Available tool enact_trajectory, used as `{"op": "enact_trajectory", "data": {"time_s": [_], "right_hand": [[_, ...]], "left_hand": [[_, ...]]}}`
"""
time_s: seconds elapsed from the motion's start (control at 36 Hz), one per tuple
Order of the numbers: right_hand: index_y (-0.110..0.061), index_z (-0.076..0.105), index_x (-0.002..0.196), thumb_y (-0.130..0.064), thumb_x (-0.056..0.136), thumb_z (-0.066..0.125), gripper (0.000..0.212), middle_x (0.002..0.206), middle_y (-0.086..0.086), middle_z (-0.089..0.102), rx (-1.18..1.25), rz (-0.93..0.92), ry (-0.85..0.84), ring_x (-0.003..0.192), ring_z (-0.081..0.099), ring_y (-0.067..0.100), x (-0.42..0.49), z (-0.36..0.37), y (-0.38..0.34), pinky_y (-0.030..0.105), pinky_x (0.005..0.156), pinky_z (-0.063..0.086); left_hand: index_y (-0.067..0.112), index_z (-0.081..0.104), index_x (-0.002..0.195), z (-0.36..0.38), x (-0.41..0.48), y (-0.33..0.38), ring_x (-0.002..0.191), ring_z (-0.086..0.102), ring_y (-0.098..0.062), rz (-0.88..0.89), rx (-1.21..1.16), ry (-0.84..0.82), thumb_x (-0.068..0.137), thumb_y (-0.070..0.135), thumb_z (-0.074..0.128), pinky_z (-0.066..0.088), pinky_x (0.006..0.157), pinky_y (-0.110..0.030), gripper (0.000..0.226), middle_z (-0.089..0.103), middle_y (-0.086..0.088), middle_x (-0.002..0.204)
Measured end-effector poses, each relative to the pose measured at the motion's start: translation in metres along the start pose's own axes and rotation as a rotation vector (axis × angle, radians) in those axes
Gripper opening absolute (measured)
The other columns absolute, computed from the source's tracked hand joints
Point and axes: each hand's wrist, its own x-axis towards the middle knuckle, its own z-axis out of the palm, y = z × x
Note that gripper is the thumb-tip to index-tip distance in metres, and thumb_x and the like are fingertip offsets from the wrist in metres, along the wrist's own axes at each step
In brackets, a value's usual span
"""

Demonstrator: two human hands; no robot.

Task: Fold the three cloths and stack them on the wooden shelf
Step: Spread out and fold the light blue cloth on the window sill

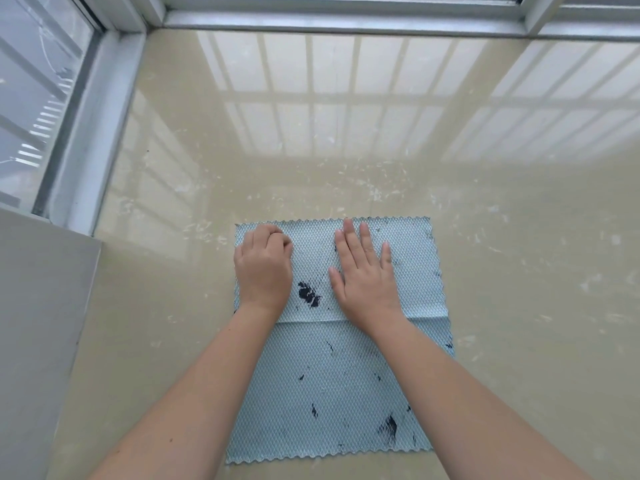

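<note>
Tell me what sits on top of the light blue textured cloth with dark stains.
The right hand lies flat on it; the left hand rests with curled fingers. The cloth beneath both hands is covered.

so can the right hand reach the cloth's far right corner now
Probably yes: the right hand lies flat on the cloth just beside that corner, with only bare cloth between them.

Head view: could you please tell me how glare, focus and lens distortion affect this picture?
In the head view, daylight from the window casts bright grid reflections over the glossy beige surface; the cloth is sharp, its weave readable, with barely any shadow; the wide lens slants the window frame at left.
</note>
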Motion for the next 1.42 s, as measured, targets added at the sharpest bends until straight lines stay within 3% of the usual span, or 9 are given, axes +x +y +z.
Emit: {"op": "enact_trajectory", "data": {"time_s": [0.14, 0.31, 0.39, 0.53, 0.83, 0.97, 1.14, 1.42], "right_hand": [[-0.023, -0.023, 0.139, -0.048, 0.079, -0.015, 0.066, 0.145, -0.006, -0.035, 0.002, -0.001, -0.007, 0.135, -0.033, 0.016, 0.0, 0.0, 0.0, 0.039, 0.107, -0.023], [-0.024, -0.024, 0.138, -0.048, 0.078, -0.015, 0.065, 0.143, -0.007, -0.038, 0.012, 0.003, -0.013, 0.135, -0.033, 0.015, -0.001, -0.001, 0.0, 0.04, 0.107, -0.023], [-0.024, -0.025, 0.138, -0.048, 0.079, -0.015, 0.065, 0.142, -0.008, -0.039, 0.011, 0.005, -0.014, 0.135, -0.034, 0.015, -0.001, -0.001, 0.0, 0.04, 0.108, -0.022], [-0.024, -0.025, 0.138, -0.048, 0.079, -0.016, 0.065, 0.144, -0.007, -0.037, 0.004, 0.004, -0.016, 0.136, -0.033, 0.015, -0.001, -0.001, -0.001, 0.04, 0.107, -0.022], [-0.024, -0.025, 0.138, -0.048, 0.079, -0.016, 0.065, 0.141, -0.008, -0.04, 0.005, 0.005, -0.016, 0.134, -0.034, 0.015, -0.001, -0.002, -0.001, 0.039, 0.107, -0.023], [-0.024, -0.025, 0.138, -0.048, 0.079, -0.016, 0.065, 0.14, -0.008, -0.041, 0.0, 0.005, -0.016, 0.133, -0.035, 0.015, -0.001, -0.002, -0.001, 0.039, 0.106, -0.024], [-0.024, -0.024, 0.139, -0.048, 0.079, -0.016, 0.065, 0.142, -0.008, -0.039, 0.0, 0.003, -0.016, 0.135, -0.033, 0.015, -0.001, -0.001, -0.001, 0.039, 0.106, -0.023], [-0.024, -0.026, 0.138, -0.048, 0.079, -0.016, 0.065, 0.143, -0.007, -0.038, -0.022, 0.006, -0.023, 0.136, -0.033, 0.016, -0.001, -0.001, -0.001, 0.04, 0.106, -0.023]], "left_hand": [[0.001, 0.062, 0.071, 0.003, 0.001, 0.0, 0.072, 0.06, -0.032, -0.023, -0.017, 0.017, 0.08, 0.012, 0.044, 0.047, 0.067, -0.037, 0.023, 0.062, -0.013, 0.082], [-0.002, 0.06, 0.076, 0.001, 0.001, 0.002, 0.08, 0.058, -0.037, -0.111, -0.075, -0.023, 0.073, -0.007, 0.055, 0.043, 0.074, -0.038, 0.007, 0.062, -0.017, 0.087], [-0.002, 0.06, 0.079, -0.002, 0.001, 0.002, 0.083, 0.057, -0.036, -0.117, -0.112, -0.035, 0.08, -0.001, 0.049, 0.038, 0.077, -0.034, 0.011, 0.061, -0.017, 0.09], [0.001, 0.064, 0.08, -0.005, -0.001, -0.001, 0.077, 0.061, -0.032, 0.016, -0.039, -0.039, 0.081, 0.02, 0.045, 0.049, 0.067, -0.036, 0.027, 0.064, -0.013, 0.088], [0.001, 0.066, 0.068, -0.007, 0.002, -0.004, 0.068, 0.06, -0.03, 0.179, 0.088, -0.001, 0.082, 0.012, 0.055, 0.047, 0.053, -0.029, 0.021, 0.065, -0.013, 0.081], [0.003, 0.064, 0.064, -0.006, 0.004, -0.002, 0.064, 0.06, -0.029, 0.161, 0.135, -0.039, 0.069, 0.0, 0.072, 0.044, 0.047, -0.028, 0.01, 0.065, -0.012, 0.078], [0.004, 0.065, 0.065, -0.006, 0.005, -0.002, 0.064, 0.06, -0.027, 0.149, 0.11, -0.002, 0.079, 0.011, 0.051, 0.044, 0.048, -0.027, 0.021, 0.066, -0.009, 0.078], [0.0, 0.066, 0.069, -0.008, 0.006, 0.003, 0.066, 0.062, -0.028, 0.015, -0.01, 0.004, 0.079, 0.012, 0.048, 0.049, 0.053, -0.028, 0.024, 0.066, -0.01, 0.077]]}}
